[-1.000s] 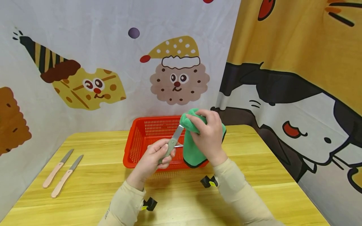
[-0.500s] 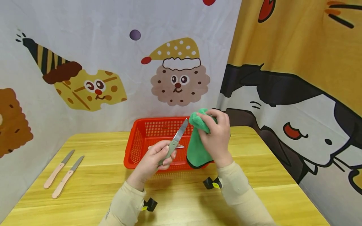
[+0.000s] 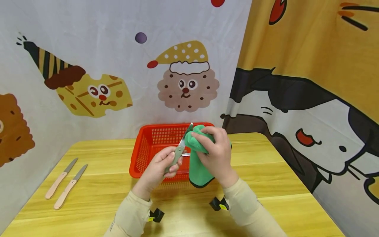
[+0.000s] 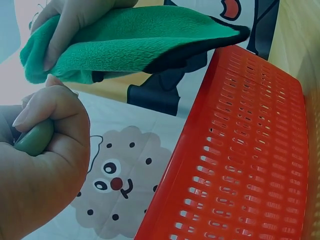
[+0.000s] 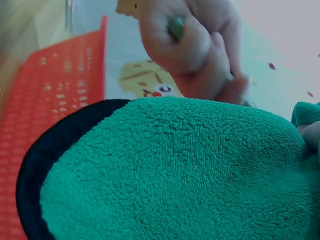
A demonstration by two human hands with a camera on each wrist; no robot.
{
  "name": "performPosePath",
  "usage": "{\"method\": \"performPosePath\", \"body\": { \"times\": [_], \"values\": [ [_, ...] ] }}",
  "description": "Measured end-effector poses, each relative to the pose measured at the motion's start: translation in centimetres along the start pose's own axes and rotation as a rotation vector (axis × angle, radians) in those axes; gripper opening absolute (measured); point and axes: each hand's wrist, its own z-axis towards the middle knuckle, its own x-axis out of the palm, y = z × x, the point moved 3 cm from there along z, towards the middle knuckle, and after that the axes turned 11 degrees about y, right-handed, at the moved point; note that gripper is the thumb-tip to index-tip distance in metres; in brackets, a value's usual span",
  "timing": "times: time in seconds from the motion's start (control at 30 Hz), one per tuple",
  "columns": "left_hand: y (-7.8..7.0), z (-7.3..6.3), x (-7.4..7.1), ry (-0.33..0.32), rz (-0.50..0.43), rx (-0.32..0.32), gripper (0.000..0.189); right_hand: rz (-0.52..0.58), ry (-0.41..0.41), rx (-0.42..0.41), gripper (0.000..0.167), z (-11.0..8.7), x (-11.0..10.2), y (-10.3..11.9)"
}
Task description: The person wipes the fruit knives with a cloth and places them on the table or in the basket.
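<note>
My left hand (image 3: 161, 164) grips the pale green handle of a knife (image 3: 179, 150), its blade slanting up and to the right. A bunched green cloth (image 3: 202, 168) with a black edge is held in my right hand (image 3: 217, 149). The cloth lies against the blade and hides part of it; the tip shows above. In the left wrist view, curled fingers wrap the green handle end (image 4: 37, 139). Both hands are above the near part of a red basket (image 3: 139, 154). Another blade (image 3: 186, 154) shows inside the basket, partly hidden by the hands.
Two knives with pale pink handles, one (image 3: 60, 179) left of the other (image 3: 71, 187), lie side by side on the wooden table (image 3: 103, 184) at the left. A printed curtain (image 3: 118, 49) hangs behind the table and along the right side.
The cloth in my right hand came off the blade tip to the right, baring the blade, then moved back left and down onto it. My left hand has kept its hold with little movement.
</note>
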Motion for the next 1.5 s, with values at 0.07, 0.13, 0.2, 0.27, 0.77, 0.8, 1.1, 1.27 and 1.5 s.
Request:
{"method": "performPosePath", "body": {
  "times": [0.07, 0.13, 0.2, 0.27, 0.77, 0.8, 1.1, 1.27, 1.5],
  "values": [
    [0.0, 0.0, 0.0, 0.002, 0.006, 0.000, 0.025, 0.013, 0.021, -0.019, 0.016, -0.1, 0.4, 0.6],
    [0.0, 0.0, 0.0, 0.008, 0.012, 0.002, 0.026, 0.018, 0.050, -0.031, 0.015, -0.3, 0.7, 1.0],
    [0.0, 0.0, 0.1, 0.018, 0.026, 0.006, 0.026, 0.016, 0.080, -0.035, 0.015, -0.5, 1.0, 1.3],
    [0.0, 0.0, 0.1, 0.025, 0.034, 0.010, 0.027, 0.006, 0.110, -0.024, 0.016, -0.7, 1.3, 1.5],
    [0.5, -0.1, 0.0, 0.025, 0.069, -0.026, 0.025, 0.002, 0.109, 0.089, 0.031, -1.6, 2.1, 0.9],
    [0.5, -0.1, 0.0, 0.025, 0.069, -0.027, 0.026, -0.001, 0.107, 0.093, 0.032, -1.6, 2.0, 0.9],
    [0.3, -0.4, 0.1, 0.028, 0.078, -0.033, 0.032, -0.008, 0.071, 0.145, 0.035, -1.3, 2.1, 0.6],
    [0.1, -0.5, 0.2, 0.021, 0.083, -0.062, 0.032, 0.015, 0.054, 0.186, 0.038, -1.4, 2.0, 0.0],
    [0.1, -0.7, 0.3, 0.051, 0.111, -0.101, 0.028, 0.016, -0.003, 0.201, 0.033, -1.6, 1.2, -1.3]
  ]
}}
